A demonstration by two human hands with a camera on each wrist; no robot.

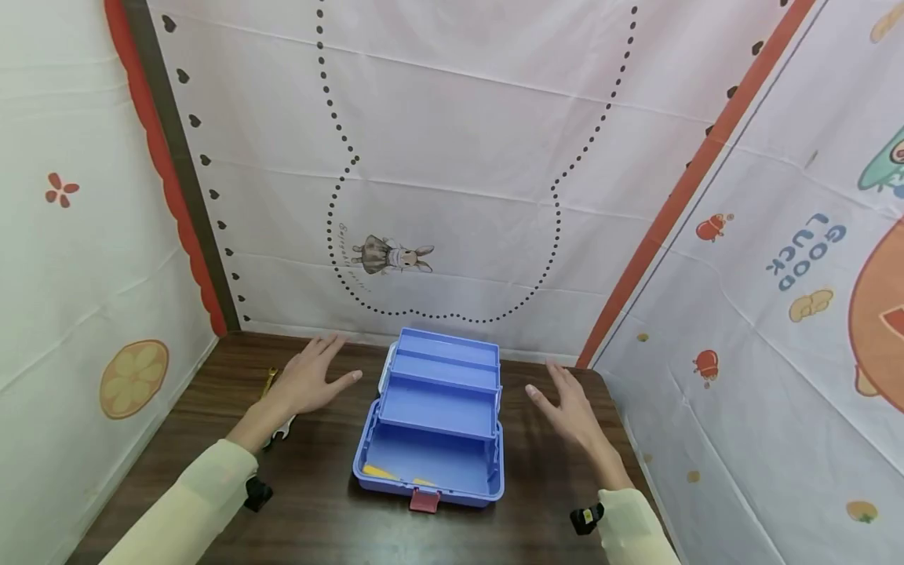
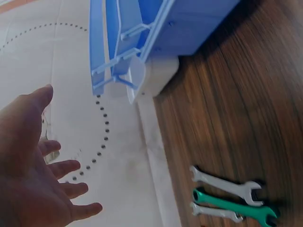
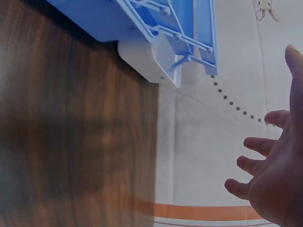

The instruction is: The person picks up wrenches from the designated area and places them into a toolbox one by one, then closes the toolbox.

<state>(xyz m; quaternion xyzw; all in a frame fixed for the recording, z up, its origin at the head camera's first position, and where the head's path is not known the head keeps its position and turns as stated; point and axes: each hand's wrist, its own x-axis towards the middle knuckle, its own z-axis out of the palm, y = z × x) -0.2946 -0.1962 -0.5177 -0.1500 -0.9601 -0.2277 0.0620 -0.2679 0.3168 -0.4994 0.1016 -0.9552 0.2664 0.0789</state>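
Observation:
A blue toolbox (image 1: pixel 436 451) stands unfolded on the table, its tiered trays (image 1: pixel 443 384) raised toward the back and its red latch (image 1: pixel 424 501) hanging at the front. Inside the bottom compartment lie yellow pieces (image 1: pixel 379 472), partly hidden by the front wall. To the left of the box my left hand (image 1: pixel 307 378) hovers with spread fingers, holding nothing. On the other side my right hand (image 1: pixel 570 408) is likewise spread and holds nothing. Wrenches lie beneath and beside the left hand: in the left wrist view, a green wrench (image 2: pixel 234 206) between two silver wrenches (image 2: pixel 227 186).
The dark wooden table (image 1: pixel 311 502) meets a white printed cloth (image 1: pixel 452 196) at the back, with more cloth along both sides. A yellow tool (image 1: pixel 269 380) shows partly behind the left hand. The toolbox's white lid (image 3: pixel 147 61) is folded behind it.

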